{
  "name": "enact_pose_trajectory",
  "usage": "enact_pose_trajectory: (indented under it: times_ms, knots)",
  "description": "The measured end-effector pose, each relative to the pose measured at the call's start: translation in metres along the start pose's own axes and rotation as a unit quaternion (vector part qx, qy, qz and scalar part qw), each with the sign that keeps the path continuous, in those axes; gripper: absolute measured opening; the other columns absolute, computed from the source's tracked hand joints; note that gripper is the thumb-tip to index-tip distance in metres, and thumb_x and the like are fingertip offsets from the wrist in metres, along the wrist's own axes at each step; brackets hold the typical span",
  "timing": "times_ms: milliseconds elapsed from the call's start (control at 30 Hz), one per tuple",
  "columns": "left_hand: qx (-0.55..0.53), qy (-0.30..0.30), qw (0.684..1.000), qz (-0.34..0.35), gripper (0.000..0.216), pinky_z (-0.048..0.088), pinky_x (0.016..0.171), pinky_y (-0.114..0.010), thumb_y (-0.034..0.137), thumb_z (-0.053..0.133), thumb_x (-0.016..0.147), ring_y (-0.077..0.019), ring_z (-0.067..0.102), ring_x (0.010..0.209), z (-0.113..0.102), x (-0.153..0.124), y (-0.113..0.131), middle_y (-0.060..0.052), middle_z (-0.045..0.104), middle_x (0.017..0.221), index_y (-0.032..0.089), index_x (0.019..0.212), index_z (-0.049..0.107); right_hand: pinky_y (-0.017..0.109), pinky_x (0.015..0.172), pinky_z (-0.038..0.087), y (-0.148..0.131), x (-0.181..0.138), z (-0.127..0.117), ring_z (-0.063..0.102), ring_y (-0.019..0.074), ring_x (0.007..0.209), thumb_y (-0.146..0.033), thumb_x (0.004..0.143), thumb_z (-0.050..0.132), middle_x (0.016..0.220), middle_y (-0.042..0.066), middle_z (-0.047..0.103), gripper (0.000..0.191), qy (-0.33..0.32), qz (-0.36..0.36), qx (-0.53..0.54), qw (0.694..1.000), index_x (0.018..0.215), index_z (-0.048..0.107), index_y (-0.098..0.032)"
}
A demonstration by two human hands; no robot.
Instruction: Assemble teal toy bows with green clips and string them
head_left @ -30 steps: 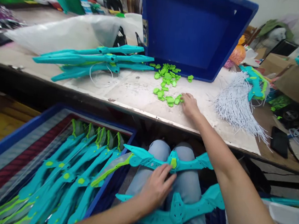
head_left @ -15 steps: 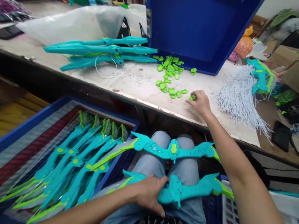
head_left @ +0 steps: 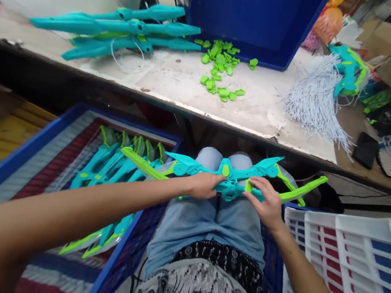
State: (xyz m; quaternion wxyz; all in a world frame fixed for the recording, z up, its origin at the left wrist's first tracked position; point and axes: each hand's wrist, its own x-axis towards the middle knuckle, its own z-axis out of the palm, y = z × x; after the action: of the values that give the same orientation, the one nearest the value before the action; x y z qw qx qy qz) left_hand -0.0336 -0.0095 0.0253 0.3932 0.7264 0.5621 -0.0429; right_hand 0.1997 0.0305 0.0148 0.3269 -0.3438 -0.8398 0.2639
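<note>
Left hand (head_left: 205, 186) grips teal bow (head_left: 230, 190); right hand (head_left: 269, 205) pinches green clip (head_left: 248, 185) onto it, seemingly unseated; loose clips (head_left: 222, 93) left on counter (head_left: 174, 83)

Centre frame, the toy bow (head_left: 196, 166) is teal with lime-green limbs. Upper centre: lime-green clips (head_left: 220, 70), a deep-blue bin (head_left: 251, 17). Lower right, a white crate (head_left: 344, 255). Lower left, a red-blue-white striped mat (head_left: 50, 266).

Bright, even light on the worn white counter (head_left: 174, 83); deep shadow under its near edge. Lines bow outward; corners slightly soft.
</note>
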Motion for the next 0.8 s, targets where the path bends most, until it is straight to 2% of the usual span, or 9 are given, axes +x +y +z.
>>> enact_pose_trajectory:
  times_ms: [100, 200, 300, 400, 500, 633, 733, 800]
  knots:
    - [-0.050, 0.008, 0.999, 0.007, 0.047, 0.044, 0.085, -0.032, 0.035, 0.055, 0.082, -0.0282, 0.060, 0.107, 0.000, 0.017, 0.003, -0.013, 0.064, 0.121, 0.015, 0.124, 0.055, 0.042, 0.088, 0.054, 0.004, -0.022, 0.013, 0.064, 0.0245, 0.102, -0.029, 0.086, 0.064, 0.110, 0.008, 0.069, 0.029, 0.007, -0.055, -0.021, 0.998, 0.115, 0.064, -0.028]
    - [-0.169, -0.021, 0.985, 0.031, 0.036, 0.045, 0.078, -0.028, 0.041, 0.052, 0.084, -0.0226, 0.063, 0.090, 0.007, 0.030, -0.001, -0.008, 0.069, 0.097, 0.013, 0.104, 0.063, 0.043, 0.087, 0.054, 0.009, -0.040, 0.026, 0.064, 0.0247, 0.103, -0.025, 0.087, 0.062, 0.110, 0.009, 0.069, 0.032, -0.021, -0.121, -0.044, 0.991, 0.120, 0.062, -0.027]
    - [-0.336, -0.091, 0.937, 0.013, 0.044, 0.046, 0.066, -0.028, 0.055, 0.054, 0.080, -0.0174, 0.060, 0.066, 0.018, 0.033, -0.007, -0.002, 0.064, 0.072, 0.014, 0.093, 0.061, 0.043, 0.084, 0.053, 0.015, -0.053, 0.035, 0.062, 0.0248, 0.104, -0.022, 0.087, 0.063, 0.109, 0.010, 0.070, 0.037, -0.015, -0.172, -0.058, 0.983, 0.123, 0.059, -0.023]
    - [-0.432, -0.105, 0.896, -0.006, 0.053, 0.047, 0.066, -0.028, 0.062, 0.063, 0.069, -0.0160, 0.058, 0.064, 0.028, 0.031, -0.012, 0.000, 0.061, 0.071, 0.014, 0.092, 0.060, 0.043, 0.083, 0.052, 0.019, -0.058, 0.040, 0.061, 0.0245, 0.103, -0.022, 0.086, 0.065, 0.109, 0.010, 0.070, 0.038, -0.003, -0.189, -0.060, 0.980, 0.123, 0.059, -0.020]
    - [-0.466, -0.094, 0.880, -0.010, 0.056, 0.048, 0.068, -0.029, 0.063, 0.067, 0.064, -0.0163, 0.059, 0.066, 0.034, 0.029, -0.013, -0.001, 0.062, 0.075, 0.014, 0.092, 0.061, 0.043, 0.085, 0.051, 0.021, -0.057, 0.042, 0.059, 0.0246, 0.102, -0.021, 0.085, 0.066, 0.110, 0.011, 0.070, 0.036, -0.011, -0.190, -0.047, 0.981, 0.121, 0.061, -0.019]
    - [-0.479, -0.085, 0.873, -0.020, 0.057, 0.048, 0.063, -0.029, 0.064, 0.071, 0.060, -0.0160, 0.059, 0.060, 0.037, 0.029, -0.010, 0.000, 0.061, 0.075, 0.016, 0.088, 0.060, 0.042, 0.086, 0.049, 0.020, -0.055, 0.041, 0.056, 0.0246, 0.102, -0.021, 0.086, 0.065, 0.110, 0.010, 0.069, 0.030, -0.046, -0.193, -0.042, 0.979, 0.116, 0.063, -0.019]
    - [-0.457, -0.082, 0.886, -0.016, 0.054, 0.044, 0.054, -0.026, 0.064, 0.072, 0.059, -0.0148, 0.057, 0.055, 0.041, 0.029, -0.006, 0.002, 0.059, 0.067, 0.017, 0.081, 0.057, 0.045, 0.089, 0.044, 0.020, -0.056, 0.041, 0.054, 0.0257, 0.107, -0.024, 0.087, 0.064, 0.108, 0.008, 0.069, 0.021, -0.068, -0.176, -0.049, 0.981, 0.108, 0.064, -0.022]
    - [-0.425, -0.076, 0.902, -0.017, 0.054, 0.040, 0.049, -0.024, 0.065, 0.071, 0.060, -0.0141, 0.056, 0.050, 0.044, 0.030, -0.003, 0.003, 0.058, 0.060, 0.018, 0.081, 0.056, 0.046, 0.091, 0.042, 0.020, -0.056, 0.041, 0.053, 0.0268, 0.110, -0.031, 0.087, 0.063, 0.109, 0.008, 0.067, 0.022, -0.062, -0.135, -0.050, 0.988, 0.107, 0.063, -0.022]
